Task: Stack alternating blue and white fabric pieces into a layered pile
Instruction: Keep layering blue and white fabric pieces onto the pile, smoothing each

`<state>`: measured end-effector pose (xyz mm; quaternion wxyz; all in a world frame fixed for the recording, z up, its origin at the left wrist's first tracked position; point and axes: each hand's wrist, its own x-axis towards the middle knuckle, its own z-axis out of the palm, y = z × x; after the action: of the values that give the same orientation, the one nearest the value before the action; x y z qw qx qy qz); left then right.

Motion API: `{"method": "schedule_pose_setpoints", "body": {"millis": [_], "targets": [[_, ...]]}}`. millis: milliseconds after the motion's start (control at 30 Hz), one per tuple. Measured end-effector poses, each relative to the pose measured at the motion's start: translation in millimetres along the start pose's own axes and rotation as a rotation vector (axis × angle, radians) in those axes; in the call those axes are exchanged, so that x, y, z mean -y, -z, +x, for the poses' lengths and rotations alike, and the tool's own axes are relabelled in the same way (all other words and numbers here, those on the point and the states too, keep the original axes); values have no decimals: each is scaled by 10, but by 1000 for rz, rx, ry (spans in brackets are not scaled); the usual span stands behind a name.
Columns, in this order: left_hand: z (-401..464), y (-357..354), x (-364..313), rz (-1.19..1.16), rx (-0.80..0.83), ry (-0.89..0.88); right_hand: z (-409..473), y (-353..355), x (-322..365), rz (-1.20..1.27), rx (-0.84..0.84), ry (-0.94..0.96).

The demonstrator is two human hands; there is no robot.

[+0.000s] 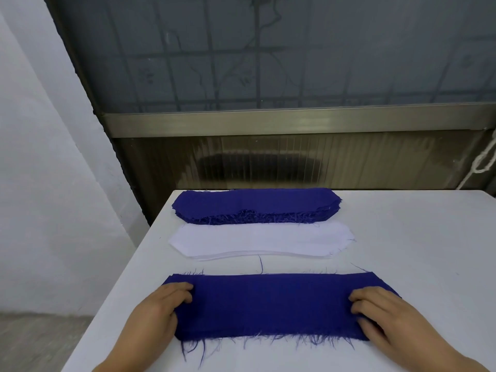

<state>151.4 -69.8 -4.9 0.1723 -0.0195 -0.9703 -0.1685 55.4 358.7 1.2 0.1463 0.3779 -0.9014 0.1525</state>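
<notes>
The layered pile (271, 307) lies near the table (402, 237) front edge, blue on top; the left hand (158, 312) and right hand (381, 315) press its two ends, fingers curled onto the cloth, gripping nothing. Beyond it lie the white stack (261, 241), then the blue stack (255, 206) at the far edge. Risk: uneven pressure may skew layers out of alignment; frayed threads may snag fingers on lifting, dragging the top piece. No brand, label or writing is visible.
</notes>
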Motion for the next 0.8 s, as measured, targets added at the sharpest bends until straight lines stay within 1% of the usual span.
{"method": "schedule_pose_setpoints", "body": {"millis": [33,100,167,200,300,333,433,533,600,700,767,800], "targets": [[0,27,28,-36,33,37,-3,43,20,24,30,-15],[4,104,99,-85,132,55,25,109,38,58,79,-39],[45,196,108,-118,230,56,93,131,58,48,90,-56],[88,227,73,-130,250,63,141,114,74,34,86,-61],[216,157,-140,-146,129,36,299,7,164,28,88,-78],[252,100,-234,-147,112,20,337,-43,191,40,92,-84],[262,-108,-420,-134,135,-6,355,-128,172,64,133,-142],[211,-219,-378,-143,110,10,261,-87,-11,57,95,-235],[211,-213,-314,-133,124,12,232,-31,-143,17,127,-290],[395,-194,-290,-65,124,47,362,5,-275,-52,213,-352],[608,-228,-379,1,94,53,562,-21,-305,-40,200,-358],[724,-265,-448,10,83,37,688,-51,-303,7,173,-348]]}}
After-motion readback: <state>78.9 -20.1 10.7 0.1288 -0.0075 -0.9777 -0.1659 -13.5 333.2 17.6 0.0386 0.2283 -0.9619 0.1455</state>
